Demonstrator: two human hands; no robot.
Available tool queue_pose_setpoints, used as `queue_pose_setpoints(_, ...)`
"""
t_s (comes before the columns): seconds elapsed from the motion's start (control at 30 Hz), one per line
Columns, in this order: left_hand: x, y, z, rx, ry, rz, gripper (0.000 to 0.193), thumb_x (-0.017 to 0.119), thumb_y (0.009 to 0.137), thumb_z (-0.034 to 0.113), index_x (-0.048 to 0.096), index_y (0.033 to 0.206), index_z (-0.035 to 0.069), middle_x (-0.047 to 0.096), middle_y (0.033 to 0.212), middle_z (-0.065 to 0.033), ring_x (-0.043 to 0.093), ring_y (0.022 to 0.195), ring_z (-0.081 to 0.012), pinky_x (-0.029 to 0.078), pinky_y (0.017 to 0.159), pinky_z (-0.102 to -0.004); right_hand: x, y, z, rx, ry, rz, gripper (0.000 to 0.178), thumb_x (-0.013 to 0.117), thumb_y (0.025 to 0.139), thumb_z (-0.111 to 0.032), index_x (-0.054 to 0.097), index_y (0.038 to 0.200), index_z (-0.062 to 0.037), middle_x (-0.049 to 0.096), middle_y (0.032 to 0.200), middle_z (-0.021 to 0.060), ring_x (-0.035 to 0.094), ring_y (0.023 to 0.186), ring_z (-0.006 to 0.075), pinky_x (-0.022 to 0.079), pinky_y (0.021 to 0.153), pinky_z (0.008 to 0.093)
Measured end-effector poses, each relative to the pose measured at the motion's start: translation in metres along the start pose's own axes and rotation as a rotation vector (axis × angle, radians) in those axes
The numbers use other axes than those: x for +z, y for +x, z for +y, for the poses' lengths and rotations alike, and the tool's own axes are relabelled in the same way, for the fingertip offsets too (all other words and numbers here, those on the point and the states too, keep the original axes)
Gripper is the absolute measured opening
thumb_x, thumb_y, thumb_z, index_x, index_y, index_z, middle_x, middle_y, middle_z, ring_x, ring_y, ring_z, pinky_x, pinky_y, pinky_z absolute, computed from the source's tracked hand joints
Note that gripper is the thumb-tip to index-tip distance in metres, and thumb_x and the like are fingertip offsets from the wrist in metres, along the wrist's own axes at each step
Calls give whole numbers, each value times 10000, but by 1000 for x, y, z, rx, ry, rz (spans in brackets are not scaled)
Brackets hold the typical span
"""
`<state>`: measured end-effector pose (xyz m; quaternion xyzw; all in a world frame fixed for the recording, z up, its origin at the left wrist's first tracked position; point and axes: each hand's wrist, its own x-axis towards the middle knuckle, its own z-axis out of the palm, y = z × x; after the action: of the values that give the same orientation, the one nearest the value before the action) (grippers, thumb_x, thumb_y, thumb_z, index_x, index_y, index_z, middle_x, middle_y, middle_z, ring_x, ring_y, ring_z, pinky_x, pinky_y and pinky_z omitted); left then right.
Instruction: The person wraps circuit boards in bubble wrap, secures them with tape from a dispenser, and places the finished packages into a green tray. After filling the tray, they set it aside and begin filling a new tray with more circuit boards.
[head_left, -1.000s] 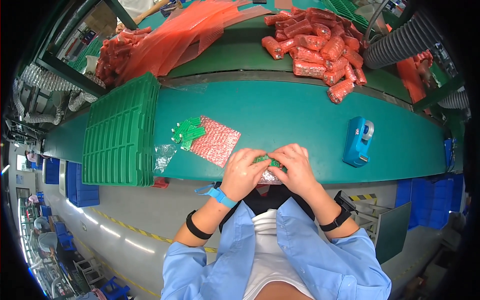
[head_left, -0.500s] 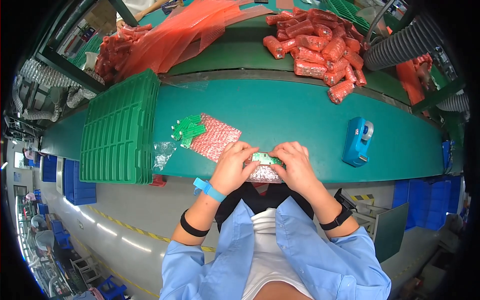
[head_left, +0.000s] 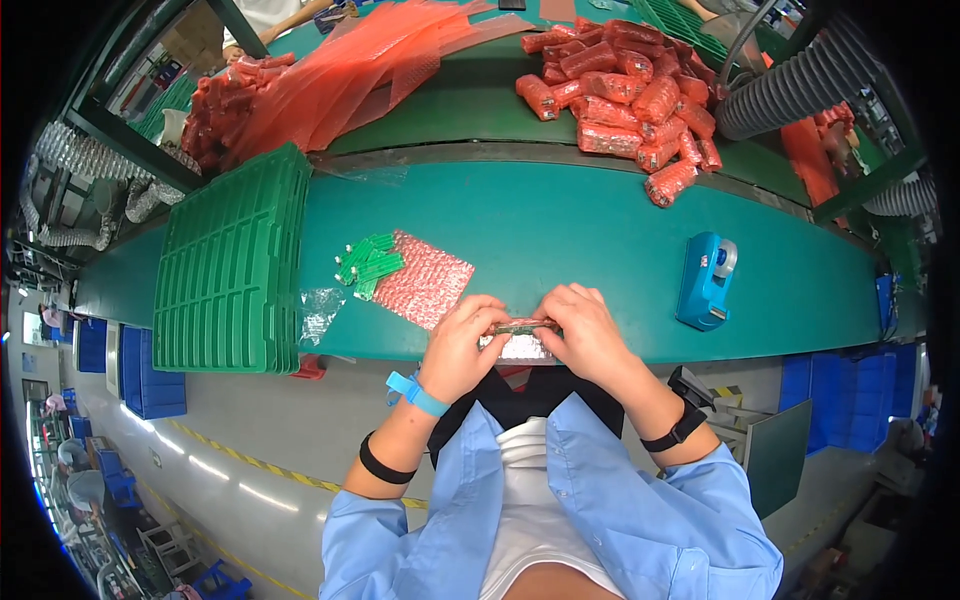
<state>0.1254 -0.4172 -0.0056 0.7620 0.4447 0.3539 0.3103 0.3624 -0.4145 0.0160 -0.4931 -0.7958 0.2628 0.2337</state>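
Note:
At the front edge of the bench, my left hand [head_left: 462, 338] and my right hand [head_left: 585, 326] pinch the two ends of a small bundle of circuit boards [head_left: 524, 325]. It is seen nearly edge-on, and the fingers cover both its ends. A piece of bubble wrap [head_left: 525, 347] lies under and in front of it, between my hands. Beyond my left hand, a reddish bubble wrap sheet [head_left: 428, 282] lies flat. Several green circuit boards [head_left: 372, 265] are heaped at its left corner.
To the right is a blue tape dispenser [head_left: 706, 282]. Stacked green crates [head_left: 232, 262] stand at the left, near a scrap of clear film [head_left: 320, 312]. Across the bench are a pile of red wrapped bundles [head_left: 625, 100], red bubble wrap sheeting [head_left: 345, 85] and a grey hose [head_left: 800, 90].
The board between my hands has turned from face-up to nearly edge-on, and some wrap now shows around it. My hands stay close together at the bench edge. The view has shifted slightly.

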Motion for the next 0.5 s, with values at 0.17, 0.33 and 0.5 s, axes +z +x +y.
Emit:
queue_pose_setpoints(0.17,-15,10,8,192,156,-34,240,807,847,-2,761,1080,31,742,1157,-103,741,982,-302,616,852,-402,12,-7,6,-162,-105,157,202,815,820,-88,653,942,-85,658,1017,75,625,997,310,464,926,468)
queue_pose_setpoints(0.33,-6,18,-6,218,216,36,229,808,845,6,775,1067,53,756,1150,-99,746,1026,-302,624,868,-404,6,7,7,-235,-174,263,226,824,797,-70,636,923,-85,647,1002,70,619,974,306,468,915,463)
queue_pose_setpoints(0.5,13,19,-24,231,339,24,221,820,849,33,778,1062,73,751,1157,-91,743,1034,-295,630,872,-406,36,4,34,-239,-269,313,227,825,792,-61,634,912,-92,645,1008,64,620,970,306,478,903,459)
